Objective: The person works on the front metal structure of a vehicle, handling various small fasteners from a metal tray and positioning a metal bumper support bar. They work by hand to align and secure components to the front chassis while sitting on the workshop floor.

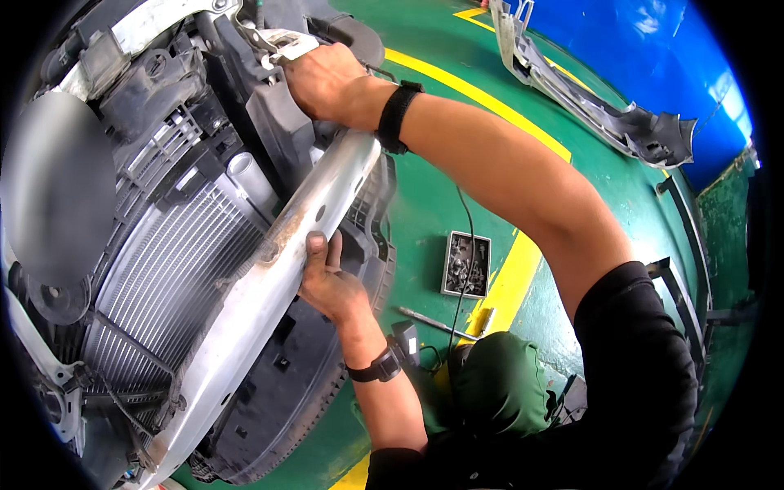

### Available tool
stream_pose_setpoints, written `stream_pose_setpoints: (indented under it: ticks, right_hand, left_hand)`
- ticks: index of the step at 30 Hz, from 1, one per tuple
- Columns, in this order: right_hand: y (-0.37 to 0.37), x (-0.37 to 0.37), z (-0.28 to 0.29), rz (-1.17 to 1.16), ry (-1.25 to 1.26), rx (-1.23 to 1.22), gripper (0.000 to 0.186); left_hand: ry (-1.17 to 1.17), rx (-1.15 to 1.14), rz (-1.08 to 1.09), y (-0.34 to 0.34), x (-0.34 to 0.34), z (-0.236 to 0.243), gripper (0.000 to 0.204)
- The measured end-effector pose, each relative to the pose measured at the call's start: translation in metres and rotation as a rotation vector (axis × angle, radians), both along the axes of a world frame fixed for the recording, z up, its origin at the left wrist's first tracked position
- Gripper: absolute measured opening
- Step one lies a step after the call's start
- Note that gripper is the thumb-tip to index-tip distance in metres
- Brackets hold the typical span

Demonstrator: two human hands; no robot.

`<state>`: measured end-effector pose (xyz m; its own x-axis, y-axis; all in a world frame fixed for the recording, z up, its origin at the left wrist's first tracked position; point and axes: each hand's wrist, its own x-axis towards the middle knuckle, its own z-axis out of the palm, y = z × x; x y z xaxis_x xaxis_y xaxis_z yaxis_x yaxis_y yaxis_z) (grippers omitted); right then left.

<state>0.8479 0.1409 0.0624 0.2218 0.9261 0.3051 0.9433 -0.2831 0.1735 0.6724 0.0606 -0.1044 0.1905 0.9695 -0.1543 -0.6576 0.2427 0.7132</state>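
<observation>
A long silver bumper beam with brownish stains slants across the open front of a car, in front of the finned radiator. My left hand is closed at the beam's near edge, its thumb up against the metal and the other fingers partly hidden. Farther up, past the beam's far end, my right hand is curled beside a pale metal bracket and a dark plastic panel. Its fingertips are out of sight, so what they grip cannot be made out.
On the green floor lie a tray of small metal fasteners, a long-handled tool and a thin black cable. A detached bumper cover lies by the blue wall. Rounded green cloth shows between my arms.
</observation>
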Motion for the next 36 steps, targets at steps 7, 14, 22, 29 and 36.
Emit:
stream_pose_setpoints:
  ticks: [7,14,22,29,36]
  right_hand:
    - [0.003,0.004,-0.001,0.042,-0.009,0.042,0.019]
    - [0.005,0.008,-0.007,0.049,-0.017,0.075,0.025]
    - [0.011,0.007,-0.008,0.060,-0.005,0.131,0.029]
    - [0.018,0.026,-0.007,-0.061,0.465,0.319,0.029]
    - [-0.133,0.047,-0.012,-0.126,0.513,0.391,0.036]
  left_hand:
    - [0.027,0.019,0.024,-0.001,0.004,0.002,0.059]
    - [0.017,-0.013,0.004,-0.003,0.005,0.001,0.058]
    - [-0.001,0.015,-0.016,-0.001,0.001,0.001,0.063]
    - [-0.025,0.023,-0.052,-0.003,0.002,0.002,0.067]
    - [-0.005,0.066,-0.195,-0.008,-0.004,0.016,0.082]
